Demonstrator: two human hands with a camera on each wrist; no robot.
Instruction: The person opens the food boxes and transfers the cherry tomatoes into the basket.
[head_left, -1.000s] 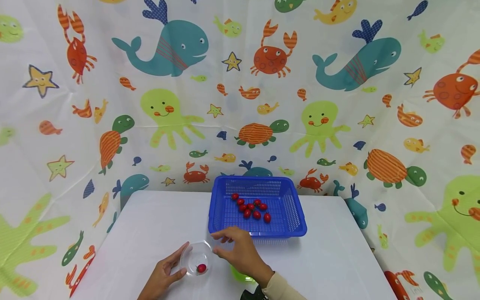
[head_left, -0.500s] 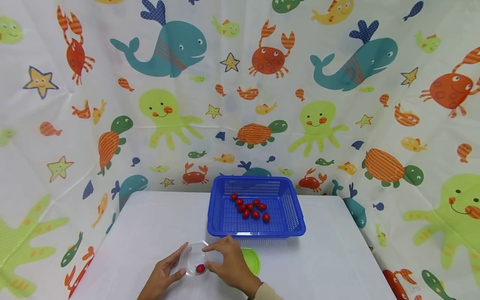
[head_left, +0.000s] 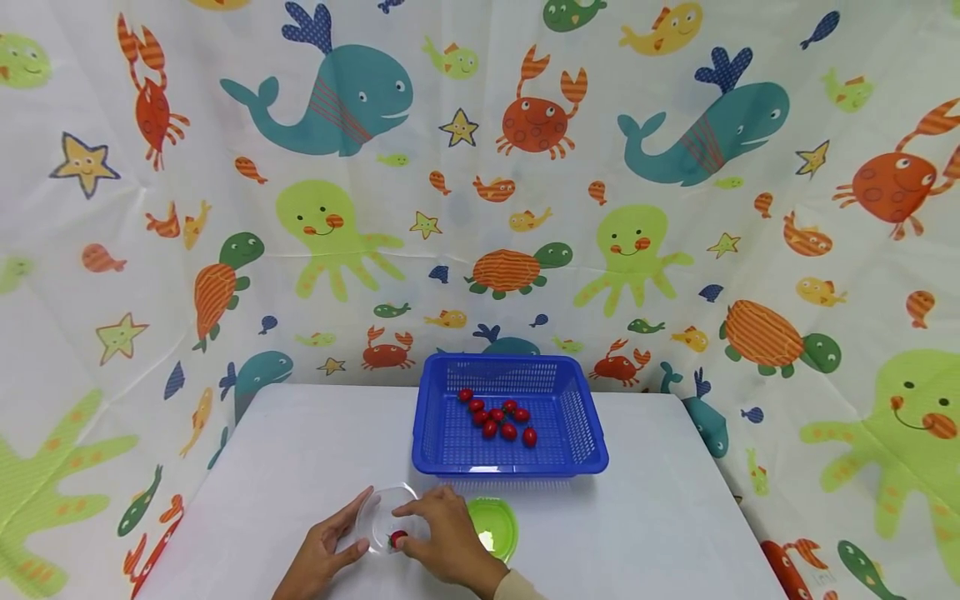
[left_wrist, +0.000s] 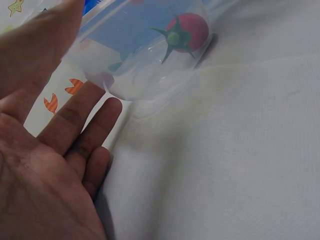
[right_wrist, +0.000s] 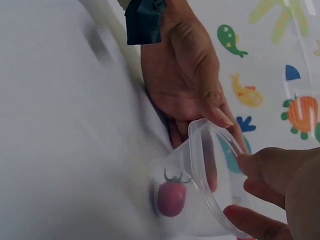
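A small clear plastic container [head_left: 372, 523] stands on the white table with one cherry tomato [right_wrist: 171, 198] on its bottom, green stem attached. My left hand [head_left: 321, 550] holds the container's left side, its thumb and fingers spread around the wall. From the right, my right hand [head_left: 450, 537] reaches over the container's mouth. In the right wrist view its fingers are apart at the rim, with the tomato deeper inside. The left wrist view shows the tomato [left_wrist: 191, 31] through the cloudy wall, beyond the left hand's fingers [left_wrist: 102, 122].
Behind the hands sits a blue perforated basket [head_left: 510, 468] with several cherry tomatoes [head_left: 490, 428] on its floor. A round bright green dish or lid [head_left: 504, 525] lies just right of my right hand. A patterned sea-animal cloth [head_left: 480, 208] encloses the table [head_left: 645, 517].
My right hand has moved left and down from beside the container to over its mouth, uncovering the green round piece. The left hand has stayed at the container.
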